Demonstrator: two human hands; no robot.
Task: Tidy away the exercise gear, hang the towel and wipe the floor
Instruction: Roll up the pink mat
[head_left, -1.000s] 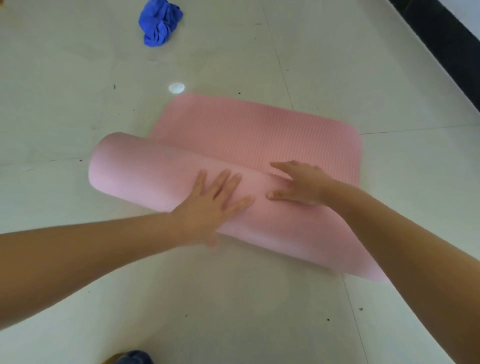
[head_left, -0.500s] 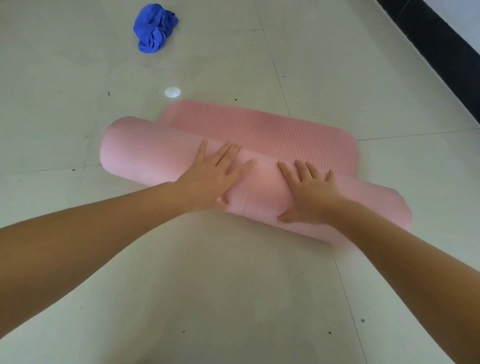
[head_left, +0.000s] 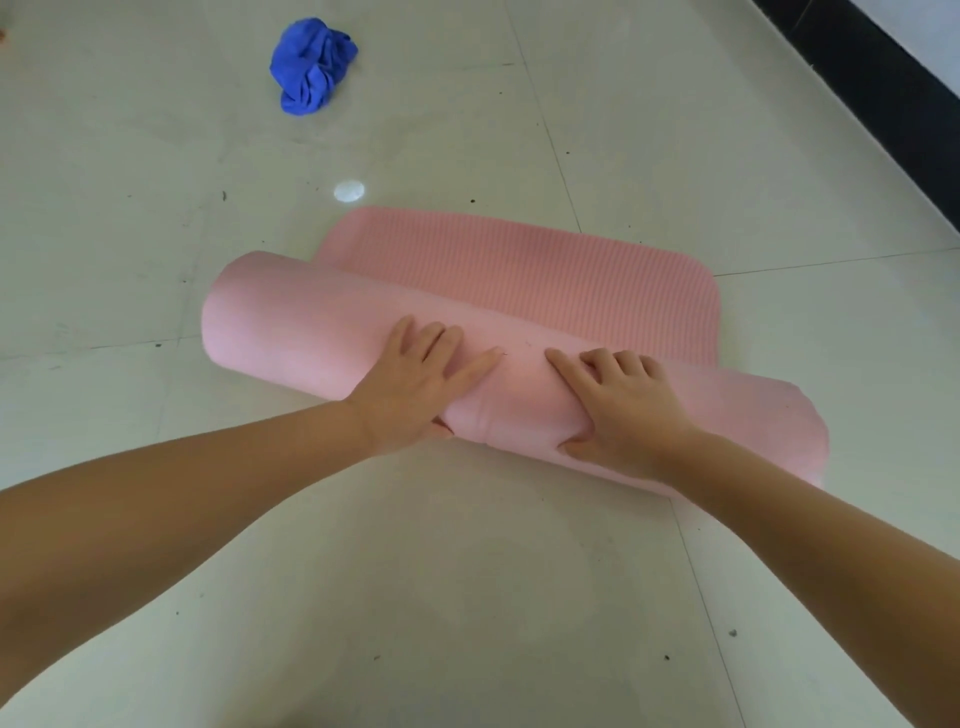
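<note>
right hand shifted left on mat roll; both grips clamped on roll | left hand | pale tiled floor

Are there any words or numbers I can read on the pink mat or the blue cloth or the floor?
None. The pink mat shows only ribbing, the blue cloth is plain and crumpled, and the floor tiles carry just specks and a bright spot of light.
</note>
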